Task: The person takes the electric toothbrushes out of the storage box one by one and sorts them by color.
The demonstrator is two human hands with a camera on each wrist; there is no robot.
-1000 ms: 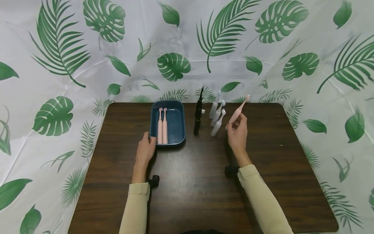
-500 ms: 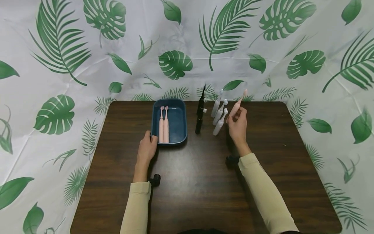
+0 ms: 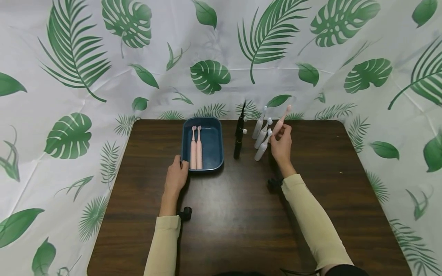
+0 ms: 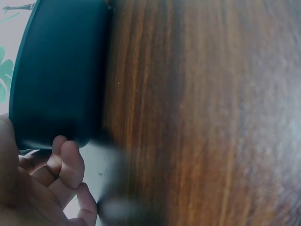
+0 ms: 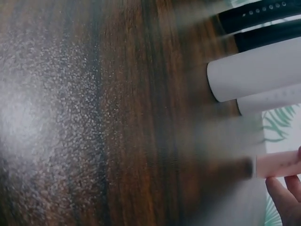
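Observation:
My right hand (image 3: 281,145) pinches the handle of a pink electric toothbrush (image 3: 280,122), brush head up, just right of three white electric toothbrushes (image 3: 261,135) standing on end. In the right wrist view, the base of the pink toothbrush (image 5: 275,164) shows at the fingertips, close over the table, with a dark shadow by it. My left hand (image 3: 177,177) holds the near left corner of a blue tray (image 3: 213,165), thumb at the rim and fingers against the outer wall (image 4: 56,80). Two pink electric toothbrushes (image 3: 196,149) lie side by side in its left half.
Two black electric toothbrushes (image 3: 238,145) stand upright between the tray and the white ones, one behind the other. Behind the dark wooden table (image 3: 228,222) hangs a white leaf-print cloth (image 3: 165,92), close to the far edge.
My right hand has carried the pink toothbrush left and slightly back, nearer the white toothbrushes. My left hand stays on the tray's corner. The head view has shifted slightly.

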